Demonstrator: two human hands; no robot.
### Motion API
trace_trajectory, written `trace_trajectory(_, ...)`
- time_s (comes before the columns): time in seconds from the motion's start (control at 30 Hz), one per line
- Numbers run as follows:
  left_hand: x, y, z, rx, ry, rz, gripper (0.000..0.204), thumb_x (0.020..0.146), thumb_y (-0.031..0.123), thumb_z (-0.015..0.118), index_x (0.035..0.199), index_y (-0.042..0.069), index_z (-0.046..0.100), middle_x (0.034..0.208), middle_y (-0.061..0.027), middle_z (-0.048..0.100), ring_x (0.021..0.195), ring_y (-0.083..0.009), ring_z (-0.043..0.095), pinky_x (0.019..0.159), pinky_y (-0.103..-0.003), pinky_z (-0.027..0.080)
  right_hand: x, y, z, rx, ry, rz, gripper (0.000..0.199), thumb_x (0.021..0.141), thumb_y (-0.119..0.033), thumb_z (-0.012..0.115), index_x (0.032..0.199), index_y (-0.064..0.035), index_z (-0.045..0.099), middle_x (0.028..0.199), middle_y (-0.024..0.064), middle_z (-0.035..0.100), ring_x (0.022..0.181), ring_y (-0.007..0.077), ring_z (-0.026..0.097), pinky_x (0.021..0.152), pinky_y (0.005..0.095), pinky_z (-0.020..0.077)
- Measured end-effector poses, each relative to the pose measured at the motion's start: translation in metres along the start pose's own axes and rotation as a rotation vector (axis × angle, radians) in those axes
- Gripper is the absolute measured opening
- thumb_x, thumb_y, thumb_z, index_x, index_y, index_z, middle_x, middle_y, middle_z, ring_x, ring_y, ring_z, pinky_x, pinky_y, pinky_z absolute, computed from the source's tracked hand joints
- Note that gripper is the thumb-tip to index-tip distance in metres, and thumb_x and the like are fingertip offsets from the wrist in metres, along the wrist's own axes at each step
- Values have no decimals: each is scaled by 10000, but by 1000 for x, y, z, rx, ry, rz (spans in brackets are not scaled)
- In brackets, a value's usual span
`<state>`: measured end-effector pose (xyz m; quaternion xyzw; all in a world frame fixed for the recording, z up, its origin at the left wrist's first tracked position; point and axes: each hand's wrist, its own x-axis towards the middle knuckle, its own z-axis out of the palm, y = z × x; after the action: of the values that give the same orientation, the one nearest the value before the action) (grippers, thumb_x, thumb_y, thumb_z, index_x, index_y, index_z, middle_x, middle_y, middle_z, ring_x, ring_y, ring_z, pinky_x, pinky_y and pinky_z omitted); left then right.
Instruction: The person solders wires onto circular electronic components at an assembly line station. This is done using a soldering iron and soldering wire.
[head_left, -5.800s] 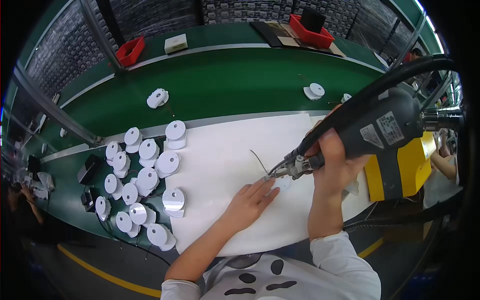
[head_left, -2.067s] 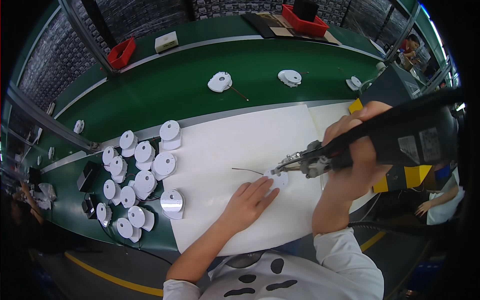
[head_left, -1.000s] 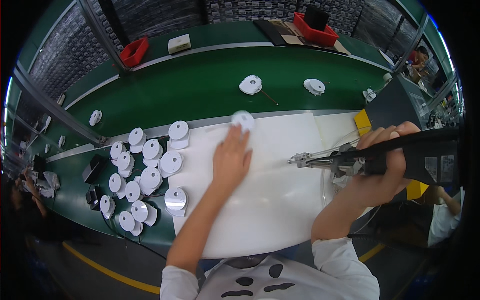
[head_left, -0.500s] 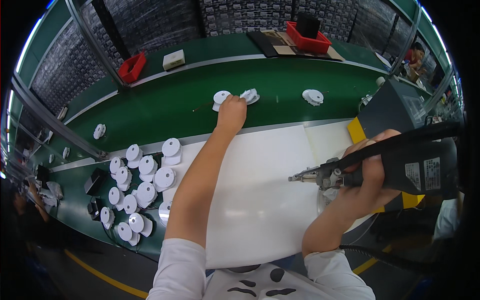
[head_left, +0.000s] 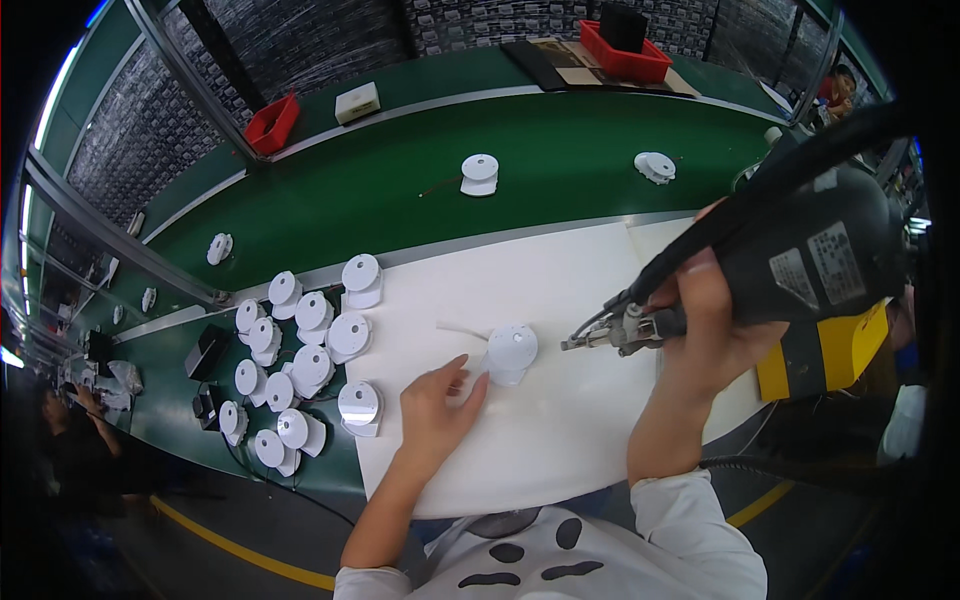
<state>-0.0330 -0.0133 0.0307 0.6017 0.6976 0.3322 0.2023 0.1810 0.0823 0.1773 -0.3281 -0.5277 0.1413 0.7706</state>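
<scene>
Your left hand (head_left: 436,408) rests on the white mat (head_left: 560,440) with its fingers spread open and holding nothing. The round white part (head_left: 511,352) sits on the mat just past your fingertips (head_left: 478,388), up and to the right of them. I cannot tell if your first finger touches its base or is just beside it. A thin white wire (head_left: 460,329) lies on the mat to the left of the part. Your right hand (head_left: 712,330) is closed tight around the big black power tool (head_left: 800,260). The tool's metal tip (head_left: 578,343) points left at the round white part, near it but not touching. A bunch of the same white parts (head_left: 300,360) stands at the left edge of the mat. Two more white parts (head_left: 480,174) sit far off on the green belt (head_left: 400,190).
</scene>
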Motion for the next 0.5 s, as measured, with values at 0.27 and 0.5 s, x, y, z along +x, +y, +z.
trace_trajectory(0.27,14,-6,27,232,28,844,403,785,119,763,1134,-43,644,1241,-190,603,1055,-330,617,827,-403,543,-17,-24,13,242,-143,288,352,788,44,737,1103,13,583,978,90,630,810,115,605,676,215,488)
trace_trajectory(0.5,10,-3,50,296,83,836,309,809,137,755,1055,-34,679,1167,-185,626,1022,-290,629,771,-367,539,-28,-16,21,222,-194,289,369,796,46,730,1133,23,580,1006,98,637,806,109,620,680,209,499)
